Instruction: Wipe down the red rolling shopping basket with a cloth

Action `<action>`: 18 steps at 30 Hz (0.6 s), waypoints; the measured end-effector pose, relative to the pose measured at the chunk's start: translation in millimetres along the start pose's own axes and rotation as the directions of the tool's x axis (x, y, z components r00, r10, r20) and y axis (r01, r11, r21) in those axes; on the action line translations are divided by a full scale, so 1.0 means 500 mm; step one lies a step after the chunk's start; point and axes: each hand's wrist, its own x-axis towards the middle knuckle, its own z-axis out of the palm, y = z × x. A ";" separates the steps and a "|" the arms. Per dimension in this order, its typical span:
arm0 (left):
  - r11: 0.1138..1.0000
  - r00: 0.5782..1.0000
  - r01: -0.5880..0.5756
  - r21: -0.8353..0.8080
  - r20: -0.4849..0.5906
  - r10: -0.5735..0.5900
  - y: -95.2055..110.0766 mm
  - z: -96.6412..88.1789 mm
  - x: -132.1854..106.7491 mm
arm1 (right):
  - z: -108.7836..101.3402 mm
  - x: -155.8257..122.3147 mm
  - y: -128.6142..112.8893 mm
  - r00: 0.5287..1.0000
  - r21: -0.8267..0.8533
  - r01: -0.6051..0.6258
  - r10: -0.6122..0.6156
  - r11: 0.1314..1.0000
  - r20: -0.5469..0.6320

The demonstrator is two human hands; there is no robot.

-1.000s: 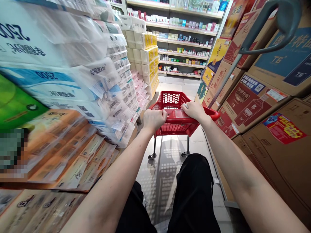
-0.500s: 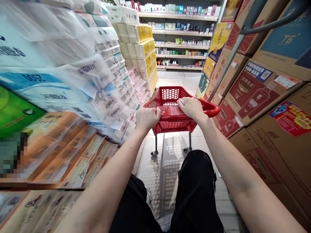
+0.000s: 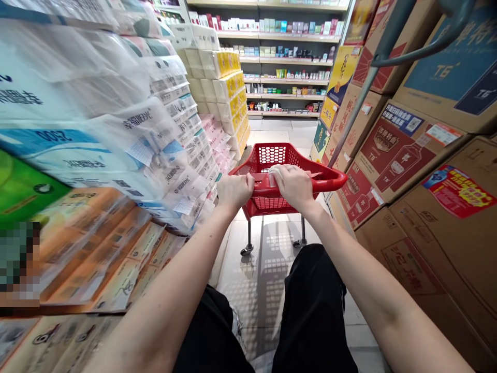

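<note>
A small red plastic shopping cart [image 3: 298, 161] on metal legs with castors rolls ahead of me in a narrow shop aisle. My left hand [image 3: 233, 190] is closed round the left part of its handle bar. My right hand [image 3: 293, 184] grips the middle of the same handle, fingers curled over the top. The cart's basket looks empty from here. My black-trousered legs show below the arms.
Stacked packs of toilet paper and tissue [image 3: 128, 140] crowd the left side of the aisle. Cardboard cartons [image 3: 423, 171] are piled high on the right, with a grey metal bar [image 3: 388, 46] leaning over them. Shelves of small goods [image 3: 287, 67] close the far end.
My right hand has slid left along the handle toward the middle. The cart and I have moved a little further down the aisle.
</note>
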 end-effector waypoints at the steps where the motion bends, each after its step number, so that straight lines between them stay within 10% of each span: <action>1: 1.000 1.000 0.003 -0.002 0.002 -0.003 0.000 -0.001 0.000 | 0.003 -0.008 -0.005 0.999 0.013 0.037 -0.037 0.999 -0.037; 18: 0.999 0.999 -0.010 0.032 -0.039 0.011 -0.031 0.005 -0.010 | -0.005 0.078 -0.062 0.960 -0.030 0.067 -0.057 0.997 0.276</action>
